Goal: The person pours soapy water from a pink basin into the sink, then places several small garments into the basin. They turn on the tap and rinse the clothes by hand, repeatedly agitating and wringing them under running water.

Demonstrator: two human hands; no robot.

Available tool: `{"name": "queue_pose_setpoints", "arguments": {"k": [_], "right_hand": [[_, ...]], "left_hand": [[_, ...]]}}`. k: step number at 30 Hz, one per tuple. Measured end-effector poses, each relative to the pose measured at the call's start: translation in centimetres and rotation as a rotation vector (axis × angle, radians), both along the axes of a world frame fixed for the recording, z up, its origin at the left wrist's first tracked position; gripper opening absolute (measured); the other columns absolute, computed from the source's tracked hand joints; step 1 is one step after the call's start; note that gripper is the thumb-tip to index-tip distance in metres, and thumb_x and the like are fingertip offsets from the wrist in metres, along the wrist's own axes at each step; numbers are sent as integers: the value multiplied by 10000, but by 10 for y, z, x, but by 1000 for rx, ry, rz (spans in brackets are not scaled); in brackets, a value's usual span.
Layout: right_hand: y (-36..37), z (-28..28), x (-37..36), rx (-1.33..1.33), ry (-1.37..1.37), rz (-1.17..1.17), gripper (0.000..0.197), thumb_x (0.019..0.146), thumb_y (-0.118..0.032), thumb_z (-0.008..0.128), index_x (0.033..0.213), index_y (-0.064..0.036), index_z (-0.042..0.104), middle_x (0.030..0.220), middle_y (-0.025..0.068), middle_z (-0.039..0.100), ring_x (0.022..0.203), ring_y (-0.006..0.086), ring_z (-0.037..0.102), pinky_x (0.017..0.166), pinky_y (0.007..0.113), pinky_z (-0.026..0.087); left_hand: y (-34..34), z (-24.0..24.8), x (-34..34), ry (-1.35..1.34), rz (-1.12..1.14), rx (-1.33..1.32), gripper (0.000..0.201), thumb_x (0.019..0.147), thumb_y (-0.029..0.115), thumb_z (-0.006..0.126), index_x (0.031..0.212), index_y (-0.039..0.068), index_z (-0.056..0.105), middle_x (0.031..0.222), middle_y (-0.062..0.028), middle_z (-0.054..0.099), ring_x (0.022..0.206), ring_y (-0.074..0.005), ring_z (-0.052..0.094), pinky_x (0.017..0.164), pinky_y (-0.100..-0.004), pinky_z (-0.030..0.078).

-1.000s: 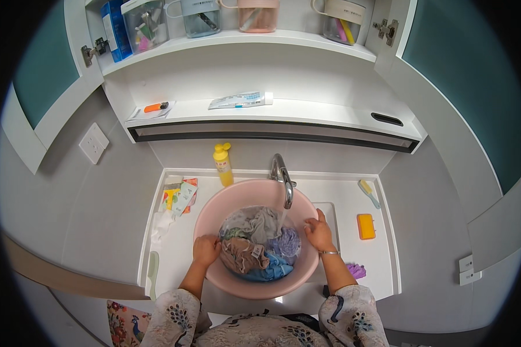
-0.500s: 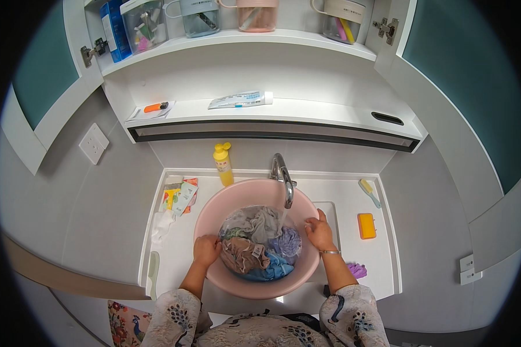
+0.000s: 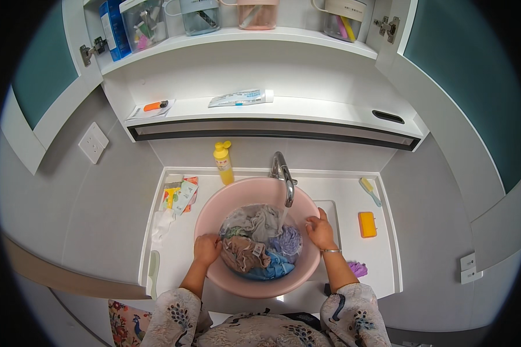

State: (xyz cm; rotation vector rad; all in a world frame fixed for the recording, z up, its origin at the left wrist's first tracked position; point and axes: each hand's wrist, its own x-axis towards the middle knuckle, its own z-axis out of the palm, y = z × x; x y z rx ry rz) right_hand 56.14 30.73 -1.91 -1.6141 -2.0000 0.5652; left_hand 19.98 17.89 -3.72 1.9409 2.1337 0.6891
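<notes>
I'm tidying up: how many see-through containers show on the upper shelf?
4: clear box at left, then blue container, pink container, and beige-topped container at right. More may be out of frame.

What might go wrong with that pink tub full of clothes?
Water from the tap is running into the tub, so it might spill over if nobody turns it off. And if the left hand and right hand jerk the tub, it might knock over the yellow bottle standing close behind it.
</notes>
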Motion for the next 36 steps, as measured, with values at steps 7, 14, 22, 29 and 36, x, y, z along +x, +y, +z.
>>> {"name": "queue_pose_setpoints", "arguments": {"k": [7, 14, 22, 29, 36], "right_hand": [[1, -2, 0, 20, -18, -2, 232, 737, -170, 636, 962, -117, 660, 1353, 193, 383, 973, 329, 587, 833, 379, 481], [1, -4, 0, 47, -14, 12, 237, 734, -167, 636, 965, -119, 658, 1348, 192, 389, 947, 323, 597, 816, 382, 488], [1, -4, 1, 40, -25, 3, 233, 736, -164, 635, 964, -122, 660, 1354, 182, 386, 980, 319, 585, 833, 376, 480], [-2, 3, -2, -24, -4, -12, 230, 741, -169, 638, 965, -122, 657, 1361, 186, 377, 959, 313, 595, 824, 372, 484], [-2, 0, 1, 27, -22, 6, 251, 735, -165, 644, 982, -121, 655, 1359, 213, 370, 1029, 350, 550, 872, 383, 460]], "left_hand": [[0, -4, -1, 5, 0, -3, 89, 691, 157, 615, 698, 68, 620, 731, -105, 620, 761, -299, 587, 699, -433, 433], [0, -1, -1, -13, 6, -31, 99, 691, 159, 612, 712, 65, 633, 745, -107, 628, 774, -297, 589, 719, -427, 439], [1, -3, 0, -8, 4, -4, 103, 693, 157, 599, 712, 63, 637, 744, -109, 628, 770, -297, 591, 718, -427, 443], [1, -1, 0, -8, 23, -34, 100, 690, 156, 594, 704, 64, 632, 737, -110, 625, 768, -297, 589, 715, -430, 437], [1, 1, 3, -9, 4, -16, 94, 687, 162, 596, 688, 70, 615, 720, -107, 616, 762, -300, 581, 704, -435, 430]]}}
